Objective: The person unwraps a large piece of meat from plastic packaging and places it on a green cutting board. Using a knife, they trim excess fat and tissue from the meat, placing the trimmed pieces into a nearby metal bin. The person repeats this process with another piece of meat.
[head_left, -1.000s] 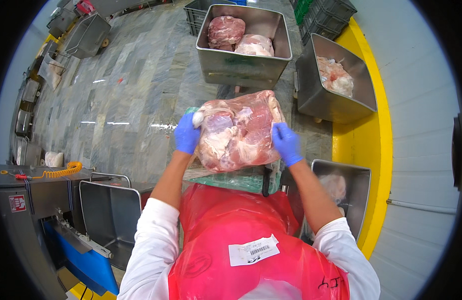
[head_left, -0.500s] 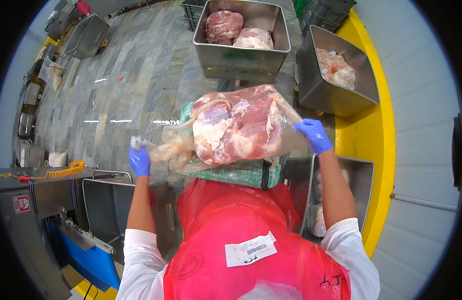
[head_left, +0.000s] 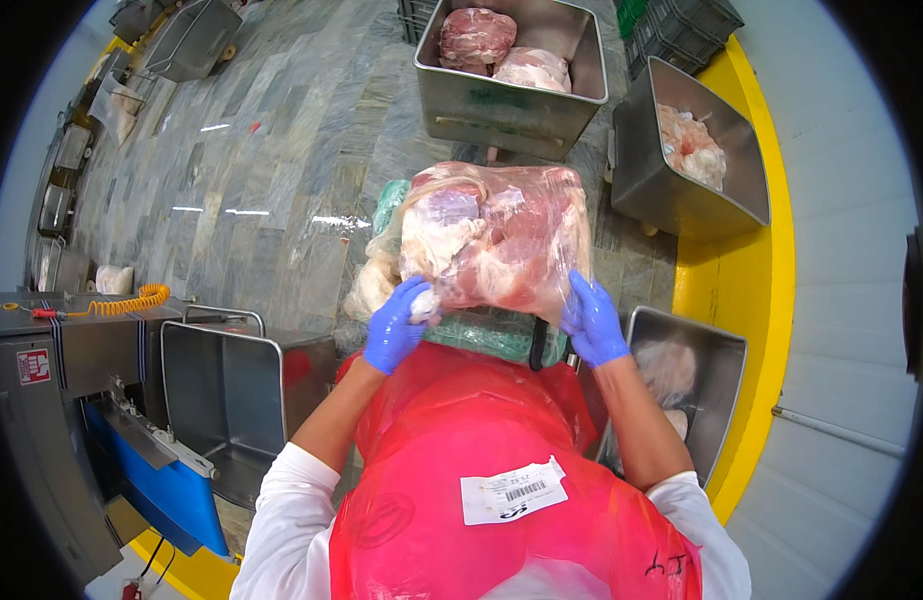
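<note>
A large cut of pale and red meat (head_left: 496,230) in a clear plastic bag lies in front of me on green plastic (head_left: 486,335). My left hand (head_left: 396,325), in a blue glove, is closed on a bunched whitish piece of the bag at its near left corner. My right hand (head_left: 591,320), also gloved in blue, grips the bag's near right corner, fingers partly hidden by plastic. A black handle (head_left: 539,342) sticks out just below the meat, left of my right hand. Below is my red plastic apron (head_left: 451,430).
Steel bins with meat stand ahead (head_left: 511,115), at the upper right (head_left: 641,190) and lower right (head_left: 721,410). Another bin (head_left: 196,400) is at left, beside a steel machine (head_left: 31,420) with orange coiled hose (head_left: 131,300). Stacked grey crates (head_left: 681,40) and yellow curb (head_left: 771,300) are at right.
Half a second ago my hands were spread wide, stretching the bag's loose ends; now they are closer together at its near corners. The loose plastic at left has been drawn in toward the meat.
</note>
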Demonstrator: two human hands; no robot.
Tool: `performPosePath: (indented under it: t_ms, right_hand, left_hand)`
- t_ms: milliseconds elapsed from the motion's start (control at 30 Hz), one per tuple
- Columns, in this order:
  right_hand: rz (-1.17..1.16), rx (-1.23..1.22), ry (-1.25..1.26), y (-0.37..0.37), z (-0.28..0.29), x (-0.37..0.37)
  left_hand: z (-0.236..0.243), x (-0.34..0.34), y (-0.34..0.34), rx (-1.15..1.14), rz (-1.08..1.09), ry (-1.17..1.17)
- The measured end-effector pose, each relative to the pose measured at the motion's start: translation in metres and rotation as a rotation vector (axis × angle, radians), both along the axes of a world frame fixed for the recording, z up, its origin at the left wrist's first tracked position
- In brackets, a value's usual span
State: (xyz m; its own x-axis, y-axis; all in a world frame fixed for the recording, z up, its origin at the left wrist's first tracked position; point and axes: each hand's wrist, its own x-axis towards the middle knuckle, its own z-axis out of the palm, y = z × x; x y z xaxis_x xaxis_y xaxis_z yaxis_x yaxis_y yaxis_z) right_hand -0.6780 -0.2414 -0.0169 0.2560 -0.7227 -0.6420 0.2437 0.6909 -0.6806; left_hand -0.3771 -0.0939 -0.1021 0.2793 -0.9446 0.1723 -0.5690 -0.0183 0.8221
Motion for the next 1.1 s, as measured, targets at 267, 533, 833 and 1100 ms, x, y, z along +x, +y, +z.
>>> performPosePath:
  t_ms: [267,533,833,1100]
  right_hand:
    - [0.634,-0.549,0.317,0.063,0.004,-0.008]
    - [0.597,-0.678,-0.046,0.072,0.009,0.06]
    - [0.449,-1.242,0.259,0.089,0.016,0.031]
    - [0.165,-0.671,1.04,0.089,-0.141,-0.059]
  left_hand:
    - [0.043,-0.024,-0.032,0.176,-0.099,0.321]
    - [0.137,-0.013,-0.028,0.694,-0.572,0.715]
    - [0.091,-0.042,-0.015,0.5,-0.232,0.407]
    - [0.07,-0.019,0.004,0.407,-0.107,0.564]
